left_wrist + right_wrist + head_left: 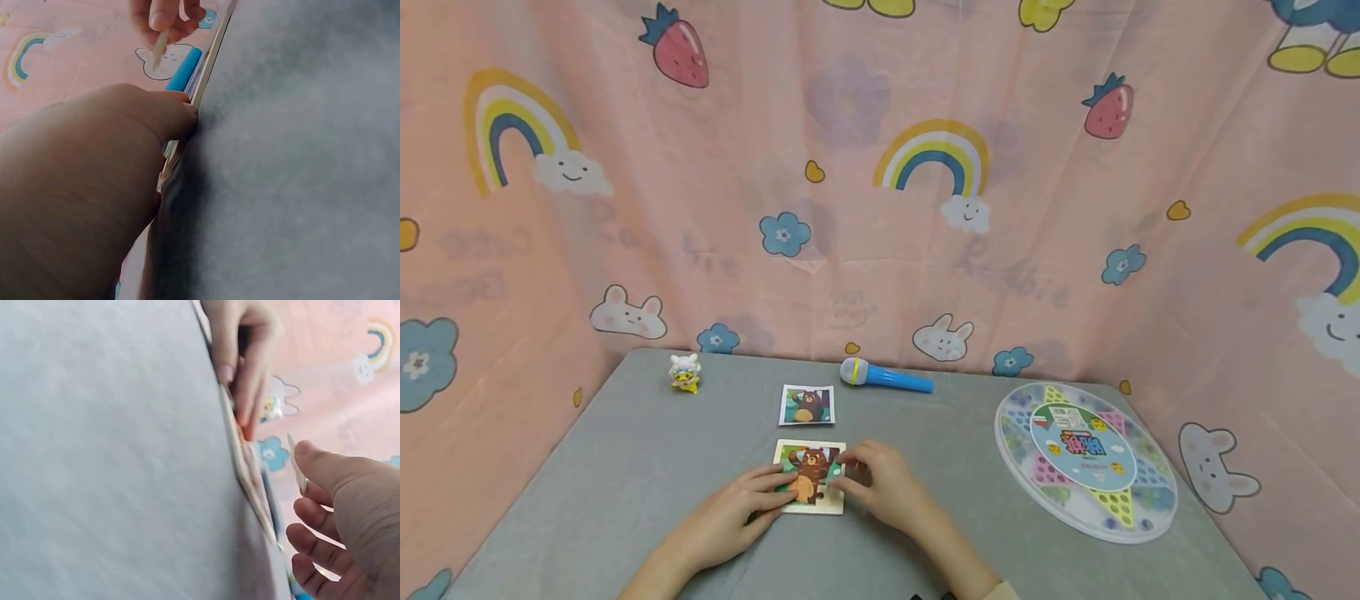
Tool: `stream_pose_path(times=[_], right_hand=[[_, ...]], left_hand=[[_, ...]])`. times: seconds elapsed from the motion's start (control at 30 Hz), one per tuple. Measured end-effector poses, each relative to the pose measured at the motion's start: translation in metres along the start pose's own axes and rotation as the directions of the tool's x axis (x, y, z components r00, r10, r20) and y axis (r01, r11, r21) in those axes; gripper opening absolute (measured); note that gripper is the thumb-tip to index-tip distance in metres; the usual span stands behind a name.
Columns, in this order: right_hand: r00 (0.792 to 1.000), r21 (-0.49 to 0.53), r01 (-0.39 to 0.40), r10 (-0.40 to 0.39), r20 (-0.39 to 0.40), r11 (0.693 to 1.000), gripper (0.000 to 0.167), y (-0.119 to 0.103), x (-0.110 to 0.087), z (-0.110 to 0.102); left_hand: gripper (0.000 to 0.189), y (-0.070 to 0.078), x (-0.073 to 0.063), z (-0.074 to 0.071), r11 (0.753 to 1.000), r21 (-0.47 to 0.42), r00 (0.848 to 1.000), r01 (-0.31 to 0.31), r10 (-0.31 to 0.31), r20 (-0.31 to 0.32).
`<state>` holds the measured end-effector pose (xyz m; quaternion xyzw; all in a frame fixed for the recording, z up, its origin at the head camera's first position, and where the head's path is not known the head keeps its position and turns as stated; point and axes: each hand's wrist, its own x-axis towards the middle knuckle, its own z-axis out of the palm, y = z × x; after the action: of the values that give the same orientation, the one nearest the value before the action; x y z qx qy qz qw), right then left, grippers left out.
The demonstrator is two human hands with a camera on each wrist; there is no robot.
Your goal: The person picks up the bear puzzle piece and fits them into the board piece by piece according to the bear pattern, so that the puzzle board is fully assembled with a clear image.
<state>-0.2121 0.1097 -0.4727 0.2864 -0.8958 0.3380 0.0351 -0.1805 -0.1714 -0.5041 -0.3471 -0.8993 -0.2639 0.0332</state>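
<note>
A square wooden jigsaw puzzle (pixel 809 477) with a brown bear picture lies on the table, its lower right part showing bare wood. My left hand (pixel 733 515) rests on its left side, fingers across the picture and thumb at the near edge. Above the right side, my right hand (pixel 883 487) pinches a small flat puzzle piece (pixel 297 465) between thumb and forefinger, tilted on edge and apart from the board. The same puzzle piece (pixel 160 50) shows in the left wrist view. Just beyond the board lies a picture card (pixel 807 406) with a matching bear.
Behind the card is a blue toy microphone (pixel 891 377). A small white-and-yellow figurine (pixel 685 373) stands at the back left. A round Chinese checkers board (pixel 1086 462) lies on the right of the grey table (pixel 625 475). A pink patterned curtain (pixel 850 275) hangs behind.
</note>
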Motion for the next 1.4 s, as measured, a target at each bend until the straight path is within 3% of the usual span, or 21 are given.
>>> stream_pose_path(times=[0.27, 0.43, 0.83, 1.4], right_hand=[[0.997, -0.004, -0.008, 0.008, 0.083, 1.0, 0.024, 0.001, -0.002, 0.012], [0.995, 0.007, -0.013, 0.012, 0.098, 1.0, 0.024, 0.006, -0.006, 0.014], [0.997, 0.048, 0.035, -0.038, 0.061, 0.998, 0.023, 0.015, -0.011, 0.019], [0.998, 0.034, 0.048, -0.049, 0.033, 0.998, 0.016, 0.017, -0.011, 0.024]], left_hand=[[0.033, 0.002, 0.001, -0.002, 0.999, 0.019, 0.999, -0.031, 0.031, -0.041], [0.033, 0.003, 0.0, -0.002, 1.0, 0.007, 1.0, 0.005, -0.005, -0.01], [0.032, 0.002, 0.0, -0.003, 1.0, 0.021, 1.0, -0.007, 0.007, -0.01], [0.034, 0.001, 0.001, 0.0, 1.0, 0.003, 1.0, 0.006, -0.006, 0.003]])
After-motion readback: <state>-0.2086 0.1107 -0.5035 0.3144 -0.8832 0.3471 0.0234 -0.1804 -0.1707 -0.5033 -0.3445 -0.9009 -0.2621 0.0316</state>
